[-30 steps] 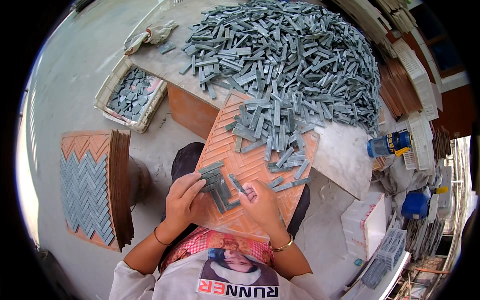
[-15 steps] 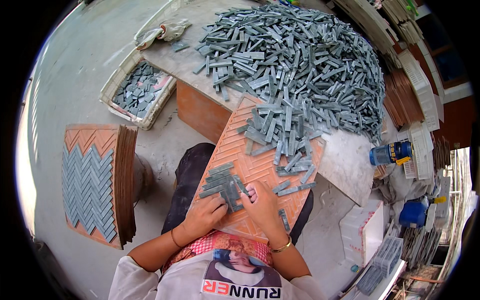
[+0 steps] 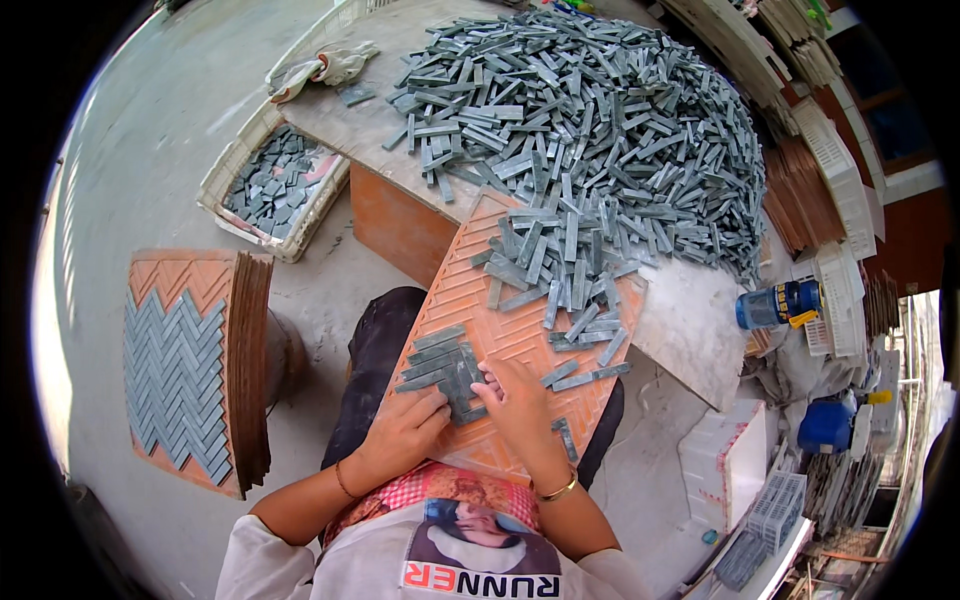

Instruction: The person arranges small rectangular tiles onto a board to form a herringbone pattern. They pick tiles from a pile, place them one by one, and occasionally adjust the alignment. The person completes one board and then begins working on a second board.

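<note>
A terracotta-coloured grooved board [image 3: 500, 345] with a herringbone pattern lies slanted across my lap. Dark grey-green stone strips [image 3: 440, 358] sit side by side in its grooves on the left, forming the start of a zigzag. My left hand [image 3: 412, 422] is closed, its bunched fingertips resting at the lower edge of these strips. My right hand [image 3: 518, 398] is closed too, with thumb and curled fingers against the right edge of the laid strips. What either hand's fingers hold, if anything, is hidden. Loose strips [image 3: 540, 255] cover the board's far end.
A big heap of stone strips [image 3: 590, 120] covers the table [image 3: 390, 125] ahead. At left, a stack of boards [image 3: 250, 370] carries a filled herringbone panel [image 3: 175, 380]. Beyond stands a crate [image 3: 290, 240] of stone pieces. A blue-capped jar [image 3: 780, 305] and white box [image 3: 725, 460] are at right.
The stone strip that was tilted in my right hand's fingers now lies flat among the laid strips. My right hand has shifted slightly left; my left hand has barely moved.
</note>
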Tool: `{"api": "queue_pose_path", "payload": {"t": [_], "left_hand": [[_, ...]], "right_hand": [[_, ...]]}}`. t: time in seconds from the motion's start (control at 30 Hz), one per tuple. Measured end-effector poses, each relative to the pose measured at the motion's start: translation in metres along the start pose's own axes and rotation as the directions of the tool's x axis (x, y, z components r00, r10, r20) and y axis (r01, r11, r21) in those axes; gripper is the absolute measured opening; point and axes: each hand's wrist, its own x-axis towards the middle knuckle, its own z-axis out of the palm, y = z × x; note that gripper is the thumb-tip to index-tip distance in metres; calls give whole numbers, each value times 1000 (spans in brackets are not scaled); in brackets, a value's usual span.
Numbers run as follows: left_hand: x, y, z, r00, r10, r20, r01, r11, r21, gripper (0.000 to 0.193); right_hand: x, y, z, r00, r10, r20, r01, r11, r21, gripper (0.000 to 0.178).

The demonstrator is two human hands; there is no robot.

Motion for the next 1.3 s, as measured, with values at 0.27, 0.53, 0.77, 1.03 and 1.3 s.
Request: {"api": "queue_pose_path", "payload": {"t": [0.27,0.53,0.77,1.03,1.3], "left_hand": [[15,4,-5,996,-68,51,62,990,124,51],[26,13,10,935,-137,328,35,953,301,83],[22,18,15,941,-183,283,78,935,347,87],[12,20,2,940,-185,286,111,960,256,83],[5,9,-13,956,-268,116,263,963,50,72]], "right_hand": [[11,-2,-2,996,-85,-13,85,996,-9,19],[29,15,-57,991,2,-132,-24,987,-159,12],[50,13,-55,978,-176,-107,147,961,-236,18],[89,20,-42,922,-371,107,380,822,-423,19],[62,4,-17,970,37,239,-105,955,279,25]]}}
